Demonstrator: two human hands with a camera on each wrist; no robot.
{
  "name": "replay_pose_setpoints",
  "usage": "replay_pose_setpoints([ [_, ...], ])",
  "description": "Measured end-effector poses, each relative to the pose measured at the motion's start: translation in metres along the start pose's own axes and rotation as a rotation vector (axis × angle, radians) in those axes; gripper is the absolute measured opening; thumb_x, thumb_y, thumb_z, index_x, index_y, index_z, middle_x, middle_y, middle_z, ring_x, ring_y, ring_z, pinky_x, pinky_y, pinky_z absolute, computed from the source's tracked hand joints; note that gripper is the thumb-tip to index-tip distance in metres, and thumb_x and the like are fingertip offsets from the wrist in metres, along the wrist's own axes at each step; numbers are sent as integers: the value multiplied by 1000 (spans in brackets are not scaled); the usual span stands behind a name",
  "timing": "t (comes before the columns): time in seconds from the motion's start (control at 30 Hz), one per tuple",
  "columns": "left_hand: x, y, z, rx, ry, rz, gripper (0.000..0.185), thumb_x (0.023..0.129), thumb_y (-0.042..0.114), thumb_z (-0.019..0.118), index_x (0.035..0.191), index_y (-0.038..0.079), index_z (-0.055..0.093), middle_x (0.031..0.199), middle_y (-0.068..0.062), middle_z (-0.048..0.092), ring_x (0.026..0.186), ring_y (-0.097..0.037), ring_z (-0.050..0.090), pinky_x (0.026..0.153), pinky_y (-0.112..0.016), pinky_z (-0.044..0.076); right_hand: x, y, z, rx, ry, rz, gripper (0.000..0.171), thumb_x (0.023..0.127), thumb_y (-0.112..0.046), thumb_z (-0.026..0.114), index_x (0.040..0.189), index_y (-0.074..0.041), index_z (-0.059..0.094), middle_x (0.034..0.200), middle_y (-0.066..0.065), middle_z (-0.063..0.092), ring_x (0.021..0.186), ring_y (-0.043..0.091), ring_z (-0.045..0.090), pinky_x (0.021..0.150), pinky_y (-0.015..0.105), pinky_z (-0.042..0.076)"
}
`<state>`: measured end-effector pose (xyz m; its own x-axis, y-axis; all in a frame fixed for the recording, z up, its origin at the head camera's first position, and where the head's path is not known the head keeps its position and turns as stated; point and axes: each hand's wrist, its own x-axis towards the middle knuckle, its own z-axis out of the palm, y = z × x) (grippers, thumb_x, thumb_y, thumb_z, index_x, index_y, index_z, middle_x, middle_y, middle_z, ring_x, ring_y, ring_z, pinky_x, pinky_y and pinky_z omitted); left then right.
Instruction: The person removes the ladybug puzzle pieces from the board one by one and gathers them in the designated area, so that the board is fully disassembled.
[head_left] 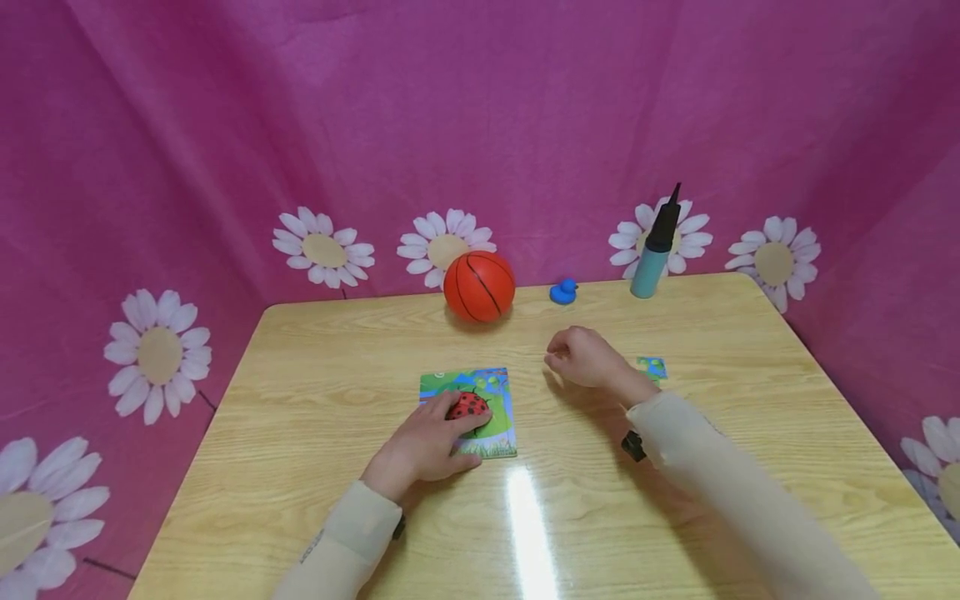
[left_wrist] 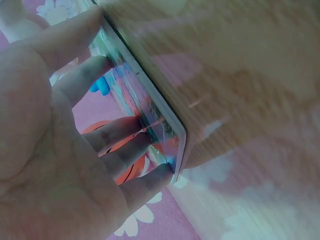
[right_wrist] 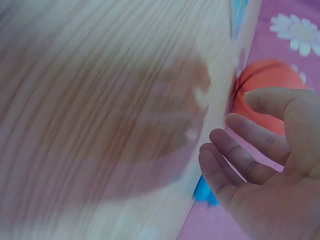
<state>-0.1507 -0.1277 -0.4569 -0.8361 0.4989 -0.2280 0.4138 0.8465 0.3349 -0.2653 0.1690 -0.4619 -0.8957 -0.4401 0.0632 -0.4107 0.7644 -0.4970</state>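
Note:
A square ladybug jigsaw puzzle (head_left: pixel 495 429) lies on the table in the head view, with a red spotted ladybug on green. My left hand (head_left: pixel 427 435) rests over its left part, fingers spread and covering some of the picture. In the left wrist view the fingertips touch the puzzle's face beside its pale edge (left_wrist: pixel 150 89). To the right of the puzzle, my right hand (head_left: pixel 587 358) hovers above the table with loosely bent fingers. The right wrist view shows nothing between those fingers (right_wrist: pixel 250 167). A loose puzzle piece (head_left: pixel 654 365) lies beyond the right wrist, partly hidden by the forearm.
An orange-red basketball (head_left: pixel 480 287) sits at the table's back edge. Right of it are a blue rubber duck (head_left: pixel 563 292) and a teal hand pump (head_left: pixel 649 268) with a black nozzle. A pink flowered curtain (head_left: pixel 480 125) hangs behind the wooden table (head_left: pixel 315 417).

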Motion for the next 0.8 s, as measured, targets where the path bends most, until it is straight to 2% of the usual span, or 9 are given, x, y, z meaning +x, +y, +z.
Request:
replay_pose_setpoints([
  [0.27,2,-2,1,16,14,34,55,101,40,69,153,31,56,157,-21,42,145,-39,41,126,-53,35,17,-44,29,66,-59,-116,25,94,-10,73,113,6,76,107,17,77,101,29,74,93,44,61],
  [0.5,2,-3,2,19,34,62,54,100,39,71,151,29,58,147,-23,46,136,-38,46,122,-53,38,24,-68,51,60,-123,-179,26,95,-11,74,117,3,77,109,14,77,103,25,68,96,43,58],
  [0.67,2,-3,2,44,37,73,50,100,39,72,147,26,63,131,-21,51,123,-34,49,116,-49,42,25,-84,58,32,-175,-143,33,95,-15,75,122,4,75,114,15,69,102,23,61,97,41,56],
  [0.8,2,-5,2,60,60,94,47,99,38,73,144,23,66,127,-21,52,119,-33,51,114,-48,43,28,-96,61,-6,-207,-81,36,95,-18,76,123,3,73,112,14,61,97,23,56,95,40,54],
])
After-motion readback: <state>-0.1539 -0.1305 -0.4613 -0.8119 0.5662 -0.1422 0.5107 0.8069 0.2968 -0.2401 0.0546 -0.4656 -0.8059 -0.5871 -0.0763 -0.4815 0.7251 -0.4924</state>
